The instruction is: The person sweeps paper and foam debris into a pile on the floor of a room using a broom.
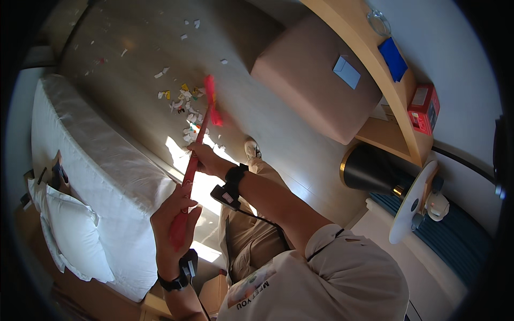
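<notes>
Both my hands grip a red broom (201, 131) that slants away from me toward the floor. My left hand (174, 214) is closed round the upper end of the handle. Farther down, my right hand (208, 160) wraps the shaft. The broom's red head (213, 101) is down at the floor, slightly smeared by motion. Just left of it lies a loose heap of scraps (184, 104), white with some yellow bits. More paper scraps (161, 72) are scattered farther off.
A white-covered bed (107, 144) with a pillow (75, 230) runs along the left. At the right stand a brown ottoman (305, 75) bearing a pale blue card (347, 72), a curved wooden desk (358, 32) with a red box (424, 108), and a black object with gold trim (369, 171).
</notes>
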Demonstrator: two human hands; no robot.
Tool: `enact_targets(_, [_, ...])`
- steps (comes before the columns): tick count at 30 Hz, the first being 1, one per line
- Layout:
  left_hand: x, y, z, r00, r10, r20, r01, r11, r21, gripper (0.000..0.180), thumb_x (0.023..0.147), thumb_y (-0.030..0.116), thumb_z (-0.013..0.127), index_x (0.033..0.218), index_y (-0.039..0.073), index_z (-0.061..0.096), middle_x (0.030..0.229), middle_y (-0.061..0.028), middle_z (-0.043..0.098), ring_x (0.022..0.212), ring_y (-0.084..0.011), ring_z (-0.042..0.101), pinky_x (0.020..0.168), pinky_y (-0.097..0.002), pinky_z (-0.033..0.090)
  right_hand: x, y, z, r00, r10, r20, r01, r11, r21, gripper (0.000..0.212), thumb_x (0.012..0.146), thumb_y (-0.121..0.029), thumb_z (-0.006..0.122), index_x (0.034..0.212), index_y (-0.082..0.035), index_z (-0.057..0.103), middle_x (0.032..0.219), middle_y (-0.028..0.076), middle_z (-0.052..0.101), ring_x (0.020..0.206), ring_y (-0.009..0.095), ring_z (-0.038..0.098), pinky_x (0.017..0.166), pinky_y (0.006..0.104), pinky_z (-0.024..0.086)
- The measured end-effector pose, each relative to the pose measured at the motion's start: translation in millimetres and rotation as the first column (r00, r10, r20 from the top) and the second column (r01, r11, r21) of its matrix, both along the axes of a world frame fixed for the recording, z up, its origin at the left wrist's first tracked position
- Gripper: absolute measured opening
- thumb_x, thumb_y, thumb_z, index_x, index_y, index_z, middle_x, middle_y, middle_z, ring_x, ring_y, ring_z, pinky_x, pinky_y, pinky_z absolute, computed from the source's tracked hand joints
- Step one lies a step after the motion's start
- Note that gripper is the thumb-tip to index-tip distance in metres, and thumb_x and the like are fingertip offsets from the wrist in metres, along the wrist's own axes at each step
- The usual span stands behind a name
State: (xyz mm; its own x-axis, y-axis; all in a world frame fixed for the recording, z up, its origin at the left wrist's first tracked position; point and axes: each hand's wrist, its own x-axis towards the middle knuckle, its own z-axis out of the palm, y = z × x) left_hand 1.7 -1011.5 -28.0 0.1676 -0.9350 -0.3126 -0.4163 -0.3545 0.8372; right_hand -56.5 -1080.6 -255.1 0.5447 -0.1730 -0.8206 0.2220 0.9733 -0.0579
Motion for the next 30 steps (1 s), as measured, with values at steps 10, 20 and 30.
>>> enact_targets(10, [0, -47, 45, 0.993, 0.117, 0.014, -0.107, 0.944, -0.313, 0.025, 0.069, 0.014, 0.071, 0.085, 0.004, 0.054, 0.1, -0.0167, 0.058, 0.101, -0.0313, 0.054, 0.084, -0.0369, 0.044, -4, -83, 105, 0.997, -0.016, 0.078, 0.016, 1.0, 0.003, 0.016, 0.083, -0.021, 0.05, 0.077, -0.01, 0.04, 0.063, -0.001, 0.042, 0.055, 0.01, 0.045, 0.056, 0.0288, 0.048])
enact_targets(20, [97, -150, 49, 0.986, -0.167, -0.013, 0.15, 0.911, -0.384, 0.019, 0.068, 0.0, 0.067, 0.083, 0.003, 0.056, 0.101, -0.0188, 0.058, 0.102, -0.0324, 0.054, 0.08, -0.0347, 0.047, 39, -202, 117, 0.967, 0.206, -0.151, -0.232, 0.956, -0.182, 0.023, 0.079, -0.029, 0.051, 0.065, -0.012, 0.045, 0.056, 0.0, 0.047, 0.046, 0.012, 0.049, 0.045, 0.0255, 0.043])
enact_targets(30, [115, -268, 47, 0.861, -0.503, 0.07, 0.474, 0.747, -0.466, 0.025, 0.066, -0.005, 0.065, 0.089, 0.005, 0.058, 0.103, -0.017, 0.057, 0.103, -0.0322, 0.053, 0.084, -0.0326, 0.044, 45, -292, 120, 0.977, -0.125, -0.173, 0.065, 0.947, -0.314, 0.017, 0.073, -0.028, 0.05, 0.069, -0.012, 0.044, 0.058, 0.002, 0.045, 0.046, 0.015, 0.046, 0.045, 0.0284, 0.039])
